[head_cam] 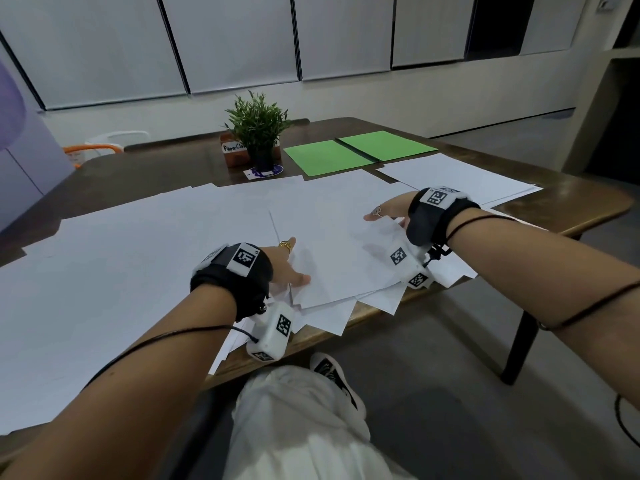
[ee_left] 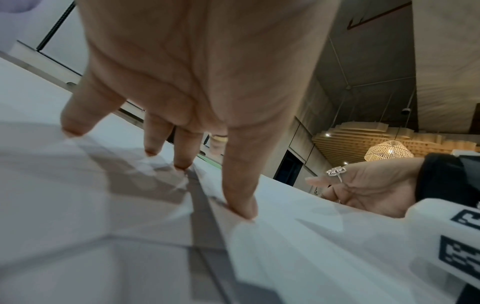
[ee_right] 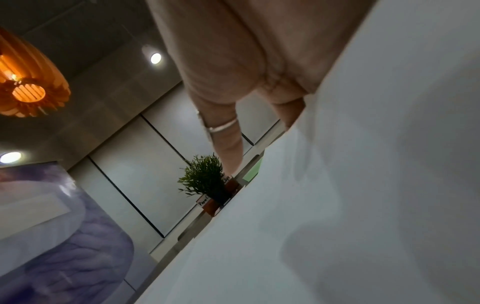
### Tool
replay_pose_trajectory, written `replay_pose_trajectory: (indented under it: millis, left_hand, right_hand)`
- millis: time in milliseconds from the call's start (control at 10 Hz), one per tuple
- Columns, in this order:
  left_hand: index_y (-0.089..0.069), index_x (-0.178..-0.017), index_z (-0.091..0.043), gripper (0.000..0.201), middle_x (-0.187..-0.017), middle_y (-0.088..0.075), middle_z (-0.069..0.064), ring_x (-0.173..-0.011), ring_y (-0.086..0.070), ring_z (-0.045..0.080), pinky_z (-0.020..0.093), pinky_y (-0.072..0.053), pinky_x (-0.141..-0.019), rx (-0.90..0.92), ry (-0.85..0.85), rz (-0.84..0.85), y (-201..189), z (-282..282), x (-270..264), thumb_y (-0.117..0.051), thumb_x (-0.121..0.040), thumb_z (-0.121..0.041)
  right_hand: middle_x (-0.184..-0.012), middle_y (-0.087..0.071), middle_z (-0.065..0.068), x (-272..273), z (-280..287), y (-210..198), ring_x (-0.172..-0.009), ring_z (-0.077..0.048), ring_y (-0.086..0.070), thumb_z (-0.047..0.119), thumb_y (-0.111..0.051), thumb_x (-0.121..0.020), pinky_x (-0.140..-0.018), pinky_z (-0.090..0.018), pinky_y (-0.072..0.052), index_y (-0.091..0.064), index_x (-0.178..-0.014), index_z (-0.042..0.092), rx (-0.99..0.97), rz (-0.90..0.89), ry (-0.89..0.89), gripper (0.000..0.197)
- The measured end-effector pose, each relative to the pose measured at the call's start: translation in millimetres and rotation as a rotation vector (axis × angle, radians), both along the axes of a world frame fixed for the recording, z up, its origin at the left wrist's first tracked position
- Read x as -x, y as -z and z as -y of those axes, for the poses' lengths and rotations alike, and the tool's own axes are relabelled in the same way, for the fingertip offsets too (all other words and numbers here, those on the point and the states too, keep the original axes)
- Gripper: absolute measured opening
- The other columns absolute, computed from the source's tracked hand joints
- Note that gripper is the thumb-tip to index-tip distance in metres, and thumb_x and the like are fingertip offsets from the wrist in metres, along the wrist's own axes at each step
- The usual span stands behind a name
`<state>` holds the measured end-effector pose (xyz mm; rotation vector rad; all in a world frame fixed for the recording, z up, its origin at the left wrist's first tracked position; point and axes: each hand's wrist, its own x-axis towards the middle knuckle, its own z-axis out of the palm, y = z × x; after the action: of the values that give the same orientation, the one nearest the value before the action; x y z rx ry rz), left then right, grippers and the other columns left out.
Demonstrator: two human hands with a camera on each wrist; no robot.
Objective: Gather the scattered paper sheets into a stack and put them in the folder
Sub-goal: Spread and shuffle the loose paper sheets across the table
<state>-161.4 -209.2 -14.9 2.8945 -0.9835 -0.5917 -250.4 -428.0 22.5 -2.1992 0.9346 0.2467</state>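
white paper sheets (head_cam: 138, 244) lie scattered and overlapping over most of the wooden table (head_cam: 571, 206), from its far left side to its right end. nearer the middle, the left hand (head_cam: 287, 265) rests on the left edge of a loose pile of sheets (head_cam: 339, 258) at the table's near edge; in the left wrist view its fingers (ee_left: 241, 185) are straight and spread, tips pressing down on the paper, gripping nothing. the pile lies between the two hands, its corners fanned out and overhanging the near edge. the right hand (head_cam: 389, 211) lies at the pile's right edge with the fingers extended, a ring on one finger; in the right wrist view a raised sheet (ee_right: 363, 164) rests against the fingers, and whether any finger curls under it cannot be told. behind the hands, a potted plant (head_cam: 258, 128) stands before a small labelled box (head_cam: 232, 150), and to their right the green folder (head_cam: 360, 152) lies open and flat, well apart from both hands, with more sheets just in front of it.
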Motion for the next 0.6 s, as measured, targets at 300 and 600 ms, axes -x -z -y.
replay_pose_trajectory:
  millis: [300,600]
  left_hand:
    - [-0.004,-0.15,-0.015,0.085,-0.151,-0.033,0.008,-0.134,-0.039,0.026,0.03,-0.031,-0.106,0.097,-0.033,-0.005,3,-1,-2,-0.055,-0.09,-0.046]
    - [-0.002,-0.149,-0.008,0.103,-0.145,-0.035,0.018,-0.117,-0.051,0.029,0.035,-0.043,-0.092,0.627,-0.322,-0.112,-9,7,-13,-0.075,-0.076,-0.007]
  right_hand:
    - [-0.149,-0.034,-0.005,-9,-4,-2,-0.136,-0.026,-0.034,0.04,-0.052,-0.093,-0.111,-0.033,-0.027,-0.036,-0.143,0.02,0.241,-0.134,-0.143,0.056]
    - [-0.135,-0.051,-0.014,-11,14,21,-0.126,-0.032,-0.047,0.025,-0.064,-0.087,-0.107,-0.039,-0.037,-0.046,-0.134,0.008,0.153,0.236,-0.048,0.053]
